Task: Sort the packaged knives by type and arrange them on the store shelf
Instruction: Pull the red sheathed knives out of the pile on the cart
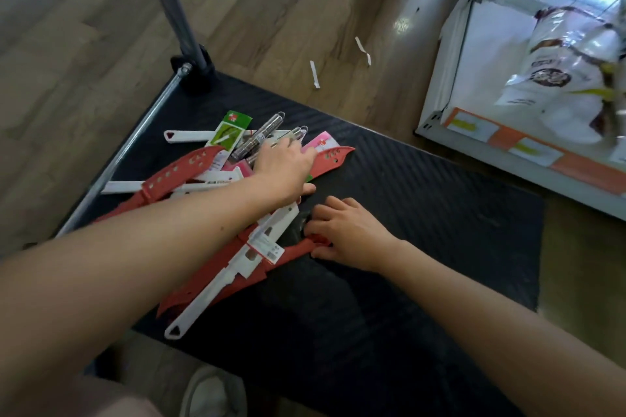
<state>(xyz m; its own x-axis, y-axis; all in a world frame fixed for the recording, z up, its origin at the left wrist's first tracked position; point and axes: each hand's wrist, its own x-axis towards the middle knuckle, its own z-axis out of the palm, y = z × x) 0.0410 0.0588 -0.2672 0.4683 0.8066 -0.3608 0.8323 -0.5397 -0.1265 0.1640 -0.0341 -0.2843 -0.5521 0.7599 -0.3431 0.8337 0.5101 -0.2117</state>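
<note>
Ribbing ran across the black cart platform (423, 213), where the packaged knives (179, 176) lay heaped near its left edge: perforated red plastic sheaths, flat white handles, glossy card sleeves. The left hand (284, 166) lay flat on the heap, grip slack, fingers straight. The right hand (342, 234) pinched the tip of one red sheath (293, 252), grip closed. Open matting stretched toward the right edge.
</note>
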